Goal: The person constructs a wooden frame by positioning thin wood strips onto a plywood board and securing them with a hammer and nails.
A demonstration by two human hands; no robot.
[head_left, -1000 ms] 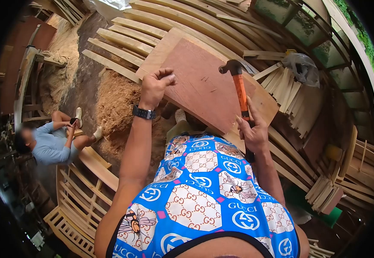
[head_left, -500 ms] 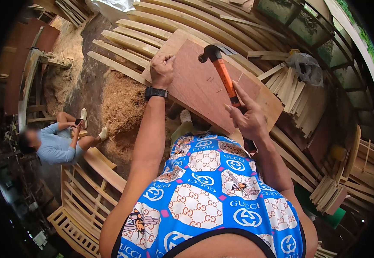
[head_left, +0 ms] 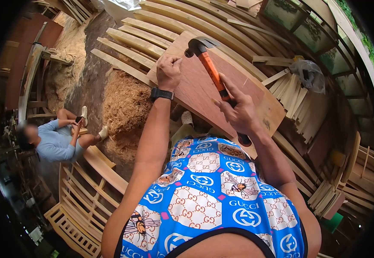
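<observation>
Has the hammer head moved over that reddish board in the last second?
Yes. The hammer has swung leftward across the reddish board, from its right part to just beside the left hand near the board's left edge.

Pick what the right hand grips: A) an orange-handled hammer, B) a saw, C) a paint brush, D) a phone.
A: the right hand is closed around the orange handle of a hammer, whose head sits near the left hand at the edge of the board.
</observation>
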